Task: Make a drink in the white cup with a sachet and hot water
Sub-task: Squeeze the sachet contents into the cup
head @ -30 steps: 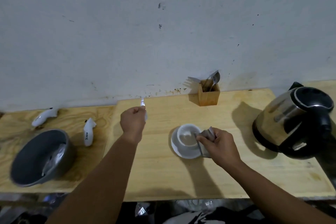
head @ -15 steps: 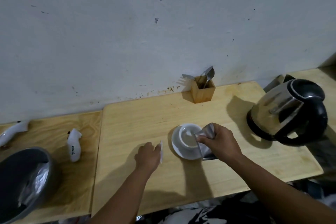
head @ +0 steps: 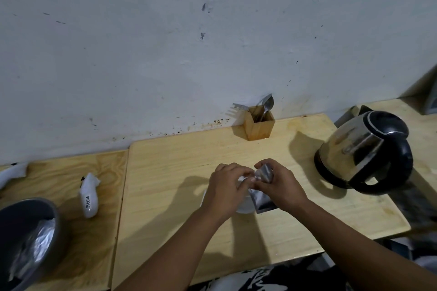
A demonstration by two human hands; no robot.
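Observation:
A silver sachet point(head: 263, 173) is held over the white cup, both hands pinching it at its top. My left hand point(head: 227, 188) and my right hand point(head: 277, 182) meet above the cup and hide it almost fully. Only a sliver of the white saucer point(head: 244, 209) shows beneath them. The sachet's lower end point(head: 263, 203) hangs down beside the saucer. A steel kettle with a black handle point(head: 364, 151) stands on its base at the right of the wooden table point(head: 165, 196).
A wooden holder point(head: 259, 125) with a spoon and a fork stands against the wall. A grey bowl point(head: 26, 238) with foil wrappers sits at the far left, and a white sachet point(head: 89, 195) lies near it. Another white sachet point(head: 11, 173) lies at the left edge.
My left hand came from the far left back to the cup and joined my right hand on the sachet. The strip it held is out of sight. The view swung left.

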